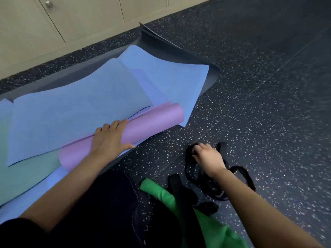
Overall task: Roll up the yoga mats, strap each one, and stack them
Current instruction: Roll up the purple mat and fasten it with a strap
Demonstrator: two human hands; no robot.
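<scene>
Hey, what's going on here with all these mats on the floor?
A person is down on a speckled gym floor, packing up yoga mats. Their left hand presses on a rolled-up purple mat, while the right hand grips a tangle of black straps lying on the floor beside it. No strap is round the roll yet. Several blue mats and a teal mat lie flat and overlapping, not yet rolled.

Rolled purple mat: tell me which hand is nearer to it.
Left. The left hand rests on the rolled purple mat; the right hand is apart from it, over the floor, gripping a black strap.
</scene>
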